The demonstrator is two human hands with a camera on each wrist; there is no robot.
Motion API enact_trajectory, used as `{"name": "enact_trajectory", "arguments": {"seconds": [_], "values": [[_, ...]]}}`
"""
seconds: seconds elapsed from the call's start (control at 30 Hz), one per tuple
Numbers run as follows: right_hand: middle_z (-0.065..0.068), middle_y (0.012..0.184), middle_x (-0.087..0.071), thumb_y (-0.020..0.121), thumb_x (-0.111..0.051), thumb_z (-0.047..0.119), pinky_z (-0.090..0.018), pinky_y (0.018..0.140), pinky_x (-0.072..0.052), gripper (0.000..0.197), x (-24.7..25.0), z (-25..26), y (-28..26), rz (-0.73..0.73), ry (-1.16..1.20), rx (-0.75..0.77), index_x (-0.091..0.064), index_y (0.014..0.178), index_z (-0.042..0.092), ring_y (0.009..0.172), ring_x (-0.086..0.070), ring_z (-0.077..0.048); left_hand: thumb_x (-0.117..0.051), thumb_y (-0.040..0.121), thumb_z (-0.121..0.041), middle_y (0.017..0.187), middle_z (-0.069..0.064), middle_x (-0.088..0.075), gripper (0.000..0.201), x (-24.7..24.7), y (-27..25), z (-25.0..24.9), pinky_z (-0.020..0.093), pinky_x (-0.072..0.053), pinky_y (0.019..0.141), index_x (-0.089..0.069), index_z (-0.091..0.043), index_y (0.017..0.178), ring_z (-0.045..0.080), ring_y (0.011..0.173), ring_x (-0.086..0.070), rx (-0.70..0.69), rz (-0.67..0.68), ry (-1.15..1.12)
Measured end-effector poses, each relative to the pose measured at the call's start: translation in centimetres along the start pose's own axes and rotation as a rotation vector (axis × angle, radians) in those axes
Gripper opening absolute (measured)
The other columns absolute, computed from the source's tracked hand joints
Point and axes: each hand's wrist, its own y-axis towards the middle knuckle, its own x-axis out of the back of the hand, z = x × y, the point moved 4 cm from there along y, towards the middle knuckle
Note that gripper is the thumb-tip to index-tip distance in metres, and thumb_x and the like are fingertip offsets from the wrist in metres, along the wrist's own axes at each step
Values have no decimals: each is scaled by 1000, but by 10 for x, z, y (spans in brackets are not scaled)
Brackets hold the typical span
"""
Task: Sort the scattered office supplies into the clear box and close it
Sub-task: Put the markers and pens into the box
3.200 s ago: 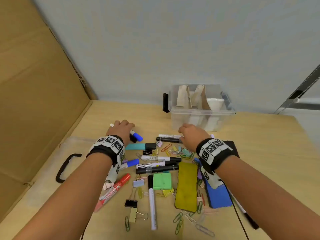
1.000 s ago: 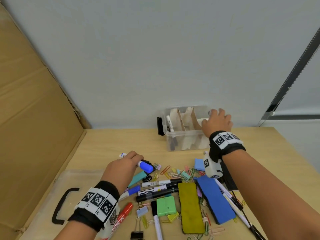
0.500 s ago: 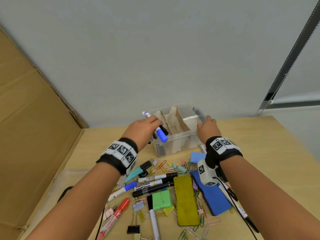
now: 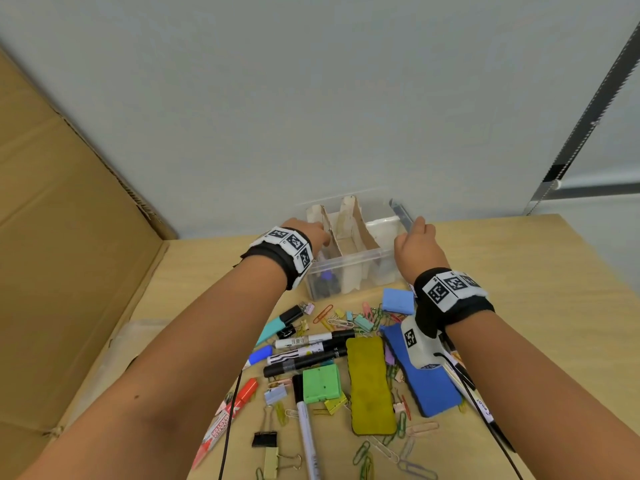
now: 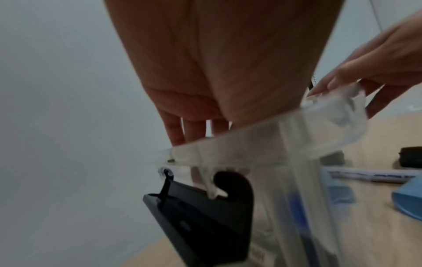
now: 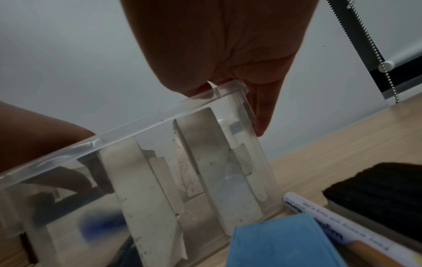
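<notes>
The clear box [image 4: 349, 263] stands at the back of the desk, split by cardboard dividers [image 4: 353, 223]. My left hand [image 4: 311, 237] reaches into its left compartment with straight fingers [image 5: 178, 131] and holds nothing. A blue-capped marker [image 4: 325, 276] lies in that compartment, blurred behind the wall [image 6: 100, 222]. My right hand [image 4: 414, 245] pinches the box's right rim [image 6: 230, 88], thumb inside and a finger [image 6: 262, 117] outside. A black latch [image 5: 205, 213] hangs at the box's left end. More markers [image 4: 304, 351] lie in front.
In front of the box lie a yellow eraser [image 4: 370, 382], a blue eraser [image 4: 426, 386], a green case [image 4: 320, 382], a light blue block [image 4: 398, 301], a red marker [image 4: 239, 407] and many clips. The clear lid [image 4: 117, 341] lies at left, beside a cardboard wall [image 4: 69, 237].
My left hand carried the blue-capped marker from the desk up into the box's left compartment and let it go. My right hand went to the box's right rim and stayed there.
</notes>
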Motion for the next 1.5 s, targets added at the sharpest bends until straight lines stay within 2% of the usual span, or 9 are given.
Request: {"name": "enact_trajectory", "arguments": {"seconds": [0.13, 0.27, 0.37, 0.47, 0.6, 0.73, 0.9, 1.17, 1.5], "values": [[-25, 140, -31, 98, -29, 18, -40, 70, -45, 53, 4, 1, -1, 30, 29, -3, -19, 144, -6, 102, -53, -39, -48, 90, -2, 134, 6, -55, 50, 7, -23, 4, 37, -45, 94, -48, -26, 134, 31, 113, -56, 32, -150, -79], [-18, 150, -20, 99, -32, 37, -49, 98, -43, 64, 18, 1, -22, 81, 92, -53, -7, 151, 11, 123, -44, -41, -48, 87, 1, 133, -2, -54, 50, 10, -77, 6, 39, -42, 101, -52, -26, 129, 21, 116, -53, 43, -560, -287], [-15, 146, -26, 95, -43, 38, -44, 101, -38, 60, 35, 13, -58, -146, 71, 128, -25, 144, 8, 125, -36, -35, -47, 93, -12, 123, -4, -56, 33, -14, -126, 11, 36, -41, 97, -57, -24, 122, 18, 113, -51, 82, -749, -442], [-6, 117, -44, 90, -51, 28, -31, 90, -39, 32, 42, 35, -100, -332, 26, 424, -47, 117, 12, 105, -40, -20, -47, 94, -21, 119, -6, -58, 23, -59, -143, 14, 35, -40, 95, -59, -28, 113, 16, 109, -51, 137, -630, -437], [3, 94, -53, 91, -46, 20, -31, 81, -47, 8, 6, 55, -124, 43, -56, 671, -53, 95, 18, 90, -46, -13, -43, 96, -26, 126, -4, -55, 28, -112, -128, 18, 35, -41, 93, -57, -28, 120, 19, 112, -50, 241, -307, -356], [-6, 110, -57, 95, -42, 18, -38, 83, -48, 21, -47, 59, -126, 464, -342, 600, -59, 107, 13, 104, -51, -25, -44, 95, -24, 128, 2, -54, 37, -138, -105, 16, 39, -46, 92, -50, -25, 131, 25, 112, -53, 255, -98, -319], [-8, 120, -53, 91, -51, 13, -36, 89, -42, 28, -68, 61, -120, 591, -499, 531, -53, 119, 15, 110, -50, -27, -48, 93, -22, 114, 2, -53, 32, -140, -90, 16, 37, -51, 78, -54, -25, 124, 26, 96, -59, 300, -83, -313], [-10, 117, -54, 87, -51, 1, -36, 82, -44, 35, -39, 73, -131, 507, -455, 589, -45, 121, 10, 105, -55, -29, -52, 90, -20, 115, 6, -50, 32, -139, -90, 17, 37, -49, 77, -54, -20, 123, 27, 99, -56, 299, -69, -305], [1, 86, -56, 93, -54, 24, -21, 58, -43, 10, 63, 109, -101, -59, 83, 419, -54, 96, 14, 71, -56, -15, -55, 91, -22, 113, -2, -51, 31, -121, -124, 33, 33, -50, 74, -51, -22, 121, 19, 93, -56, 322, -326, -508]]}}
